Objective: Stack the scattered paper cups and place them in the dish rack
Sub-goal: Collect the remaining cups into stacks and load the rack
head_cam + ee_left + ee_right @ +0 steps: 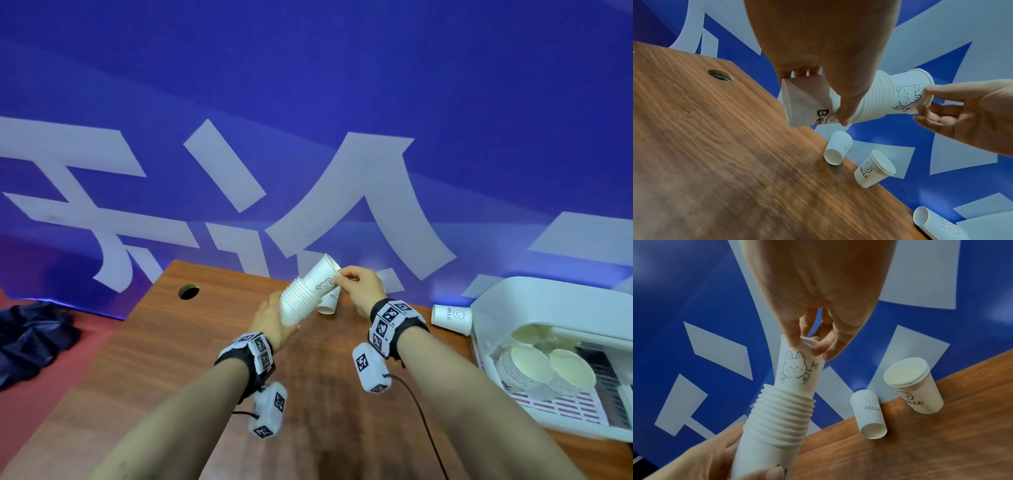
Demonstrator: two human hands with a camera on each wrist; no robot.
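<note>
My left hand (274,320) grips the lower end of a tilted stack of white paper cups (297,303) above the wooden table (205,342). A cup with a bunny drawing (797,368) sits partly nested in the stack's open end. My right hand (344,278) pinches its rim between thumb and fingers (793,340). Loose "HELLO" cups are near the table's far edge: one lies on its side (327,305) behind the stack, another stands beside it (914,384), and a third lies (452,317) against the white dish rack (548,298).
The dish rack at the right holds two stacks of cups (544,366) lying on their sides. A round cable hole (188,291) is in the table's far left corner. A dark cloth (30,339) lies on the floor to the left. A blue banner hangs behind the table.
</note>
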